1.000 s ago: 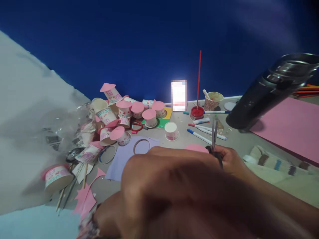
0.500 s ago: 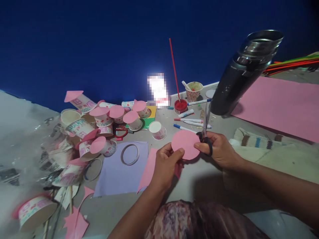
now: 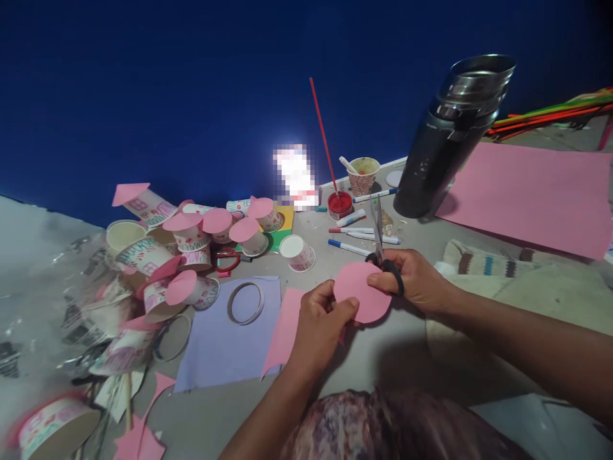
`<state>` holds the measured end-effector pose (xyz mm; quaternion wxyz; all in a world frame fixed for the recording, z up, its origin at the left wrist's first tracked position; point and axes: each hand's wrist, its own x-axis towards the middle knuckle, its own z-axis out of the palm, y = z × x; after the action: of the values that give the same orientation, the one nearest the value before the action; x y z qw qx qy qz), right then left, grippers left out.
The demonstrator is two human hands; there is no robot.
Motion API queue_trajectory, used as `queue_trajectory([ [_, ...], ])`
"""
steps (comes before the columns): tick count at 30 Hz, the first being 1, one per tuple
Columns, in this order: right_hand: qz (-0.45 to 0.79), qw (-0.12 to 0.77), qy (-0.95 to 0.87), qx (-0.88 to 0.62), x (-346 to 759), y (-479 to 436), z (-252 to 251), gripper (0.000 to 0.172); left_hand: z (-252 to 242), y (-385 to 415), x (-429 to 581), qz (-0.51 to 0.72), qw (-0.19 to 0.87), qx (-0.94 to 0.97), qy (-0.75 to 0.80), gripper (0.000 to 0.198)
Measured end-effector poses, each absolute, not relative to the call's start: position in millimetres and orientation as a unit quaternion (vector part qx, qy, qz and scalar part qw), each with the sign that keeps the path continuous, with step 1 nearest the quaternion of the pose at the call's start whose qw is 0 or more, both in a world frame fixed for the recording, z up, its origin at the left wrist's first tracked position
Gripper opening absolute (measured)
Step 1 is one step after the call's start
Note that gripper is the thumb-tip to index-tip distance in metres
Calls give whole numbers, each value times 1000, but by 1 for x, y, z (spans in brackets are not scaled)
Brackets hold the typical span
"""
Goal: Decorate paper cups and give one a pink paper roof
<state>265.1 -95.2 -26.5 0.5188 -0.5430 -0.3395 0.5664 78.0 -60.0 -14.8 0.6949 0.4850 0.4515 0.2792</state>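
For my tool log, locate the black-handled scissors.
In the head view, right of centre, the black-handled scissors are in the right hand, beside the pink paper disc.

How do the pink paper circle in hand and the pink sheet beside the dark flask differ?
The pink circle is round, while the pink sheet has straight edges.
The pink circle is small; the pink sheet is much larger.
The left hand holds the pink circle; the pink sheet lies flat.
Both are pink.

A round pink paper disc (image 3: 368, 300) is held beside black-handled scissors (image 3: 379, 241) (blades parted).
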Motion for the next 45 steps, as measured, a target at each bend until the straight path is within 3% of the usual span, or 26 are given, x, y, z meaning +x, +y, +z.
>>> queue_trajectory([
  [14,494,607,-247,-571,257,-94,-42,41,-22,-72,82,292,741,440,415,33],
  [20,504,604,-244,-567,256,-95,-39,38,-20,-70,82,275,734,467,409,28],
  [27,529,527,-361,-559,265,-93,-25,35,-25,-59,75,272,779,400,399,29],
  [33,552,575,-328,-507,263,-92,-36,33,-23,-60,81,367,748,340,437,41],
  [36,573,557,-319,-510,259,-92,-36,34,-21,-64,83,395,749,314,429,45],
  [45,562,450,-439,-538,259,-95,-24,35,-15,-51,61,278,744,404,454,32],
])
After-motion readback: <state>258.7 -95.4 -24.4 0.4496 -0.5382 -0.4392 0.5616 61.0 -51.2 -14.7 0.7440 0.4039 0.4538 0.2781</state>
